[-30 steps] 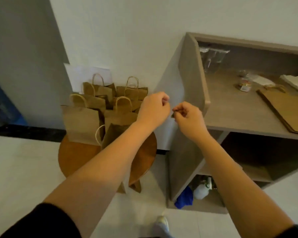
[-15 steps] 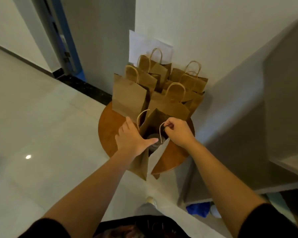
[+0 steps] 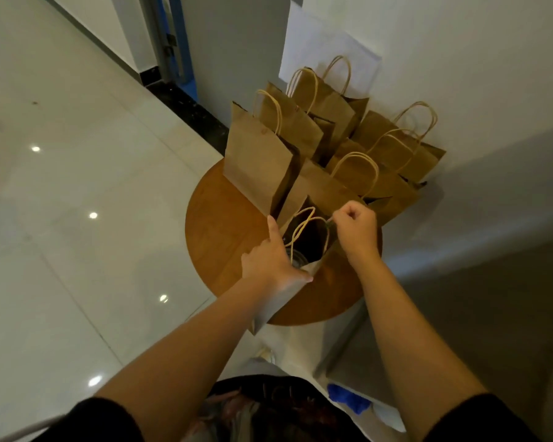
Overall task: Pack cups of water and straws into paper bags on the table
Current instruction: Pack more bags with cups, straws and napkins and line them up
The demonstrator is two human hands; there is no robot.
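Your view has swung away from the wooden shelf unit, where a second ago both your hands were pinched together in front of its side panel, and now looks down on a small round wooden table [image 3: 224, 218] crowded with brown paper bags.

Your left hand [image 3: 268, 260] lies flat and relaxed against the near side of the front paper bag [image 3: 313, 240], fingers straight along its outer wall, thumb across the near corner, bracing the mouth open. Your right hand [image 3: 356, 231] is curled into a loose fist at the far rim of that same bag, fingertips pinched together at the base of a twisted paper handle [image 3: 300, 228]. Whether a straw is held in that pinch cannot be seen.

Between your two hands, down inside the open bag, the clear rim of a cup [image 3: 297, 260] shows just beside your left palm. So this bag already holds its cup, and you look to be adding the straw or just steadying the rim.

Beyond your right hand, the other paper bags [image 3: 262, 164] stand upright in a tight cluster against the wall, handles up; what they hold is hidden. A white sheet [image 3: 326, 49] leans on the wall behind them.
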